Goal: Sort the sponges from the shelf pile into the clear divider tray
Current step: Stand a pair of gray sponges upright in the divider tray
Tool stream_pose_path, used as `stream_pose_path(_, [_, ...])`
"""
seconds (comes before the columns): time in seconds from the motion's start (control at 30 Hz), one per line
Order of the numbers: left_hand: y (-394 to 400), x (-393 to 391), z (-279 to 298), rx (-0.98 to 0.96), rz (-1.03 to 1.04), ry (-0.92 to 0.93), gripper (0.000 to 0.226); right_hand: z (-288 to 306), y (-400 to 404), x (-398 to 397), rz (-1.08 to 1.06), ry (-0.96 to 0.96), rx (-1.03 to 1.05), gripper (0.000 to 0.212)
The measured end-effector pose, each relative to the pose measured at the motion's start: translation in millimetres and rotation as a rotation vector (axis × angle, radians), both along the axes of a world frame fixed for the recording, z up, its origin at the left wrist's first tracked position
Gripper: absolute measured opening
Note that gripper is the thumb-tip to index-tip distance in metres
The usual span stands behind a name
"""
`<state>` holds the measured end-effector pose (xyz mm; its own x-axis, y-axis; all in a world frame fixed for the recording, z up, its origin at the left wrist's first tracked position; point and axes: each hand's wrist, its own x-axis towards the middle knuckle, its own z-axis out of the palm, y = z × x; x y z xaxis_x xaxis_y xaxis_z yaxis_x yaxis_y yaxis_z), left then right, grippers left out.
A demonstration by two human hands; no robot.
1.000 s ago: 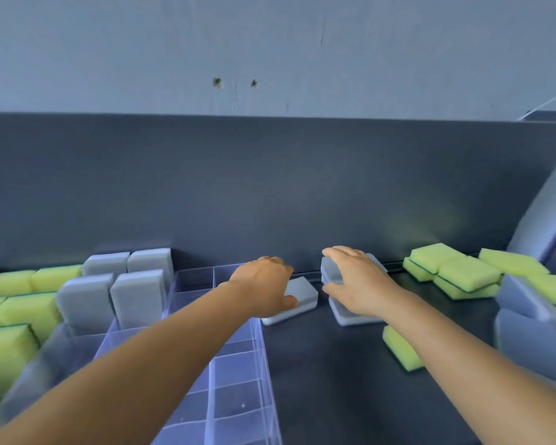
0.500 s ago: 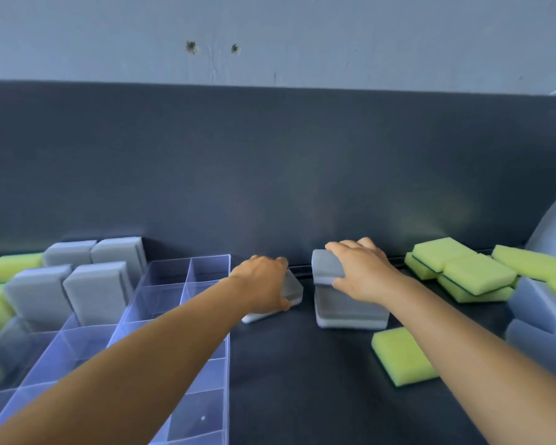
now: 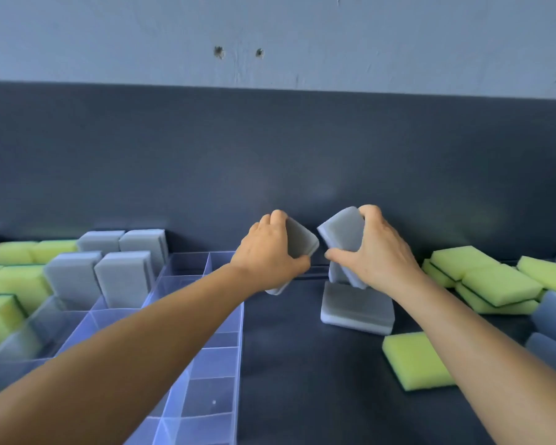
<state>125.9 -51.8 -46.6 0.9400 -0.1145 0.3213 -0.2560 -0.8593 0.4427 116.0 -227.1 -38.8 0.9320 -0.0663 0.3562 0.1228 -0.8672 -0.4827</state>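
Gripping soft grey sponge blocks: left hand [image 3: 267,255], right hand [image 3: 376,252]

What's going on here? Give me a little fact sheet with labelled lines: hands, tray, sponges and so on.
left hand: left hand grips a grey sponge, lifted and tilted
right hand: right hand grips another grey sponge, also tilted
below right hand: a flat grey sponge on the dark shelf
tray: clear divider tray at left, grey sponges standing upright in its far compartments, green sponges further left
unsorted: green sponge pile at right, one single green sponge nearer
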Motion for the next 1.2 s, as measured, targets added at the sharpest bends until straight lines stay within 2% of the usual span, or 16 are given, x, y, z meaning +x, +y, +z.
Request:
stream_pose_path(0.1, [10.3,-7.2,8.9,-0.144,-0.018,0.023,0.073,2.2,9.0,-12.4,0.076,-0.001,0.034,0.1])
stream_pose_path(0.2, [24.9,-20.3,19.1,-0.132,-0.12,0.034,0.091,7.5,23.2,-26.0,0.129,-0.009,0.067,0.099])
stream_pose_path(0.33, [50.4,-40.1,28.9,-0.174,-0.166,0.048,0.071,17.6,49.6,-43.2,0.175,-0.046,0.113,0.088])
stream_pose_path(0.43, [77.1,-53.7,36.4,-0.179,-0.162,0.022,0.064,23.4,72.9,-57.1,0.215,-0.065,0.131,0.075])
stream_pose_path(0.6, [129.9,-76.9,50.3,-0.083,-0.165,-0.008,0.052,32.3,112.5,-78.0,0.286,-0.089,0.159,0.05])
stream_pose_path(0.8, [190.9,-108.7,58.2,-0.016,-0.126,-0.026,0.039,39.7,164.5,-103.2,0.366,-0.095,0.213,0.033])
stream_pose_path(0.93, [226.7,-124.5,57.6,0.044,-0.073,-0.038,0.04,37.5,198.9,-110.1,0.408,-0.079,0.243,0.029])
stream_pose_path(1.1, [269.2,-134.3,50.6,0.065,0.008,-0.017,0.041,27.8,231.9,-110.5,0.43,-0.04,0.305,0.046])
stream_pose_path(1.2, [286.7,-134.1,45.8,0.069,0.038,-0.003,0.044,20.4,244.5,-106.8,0.443,-0.003,0.284,0.036])
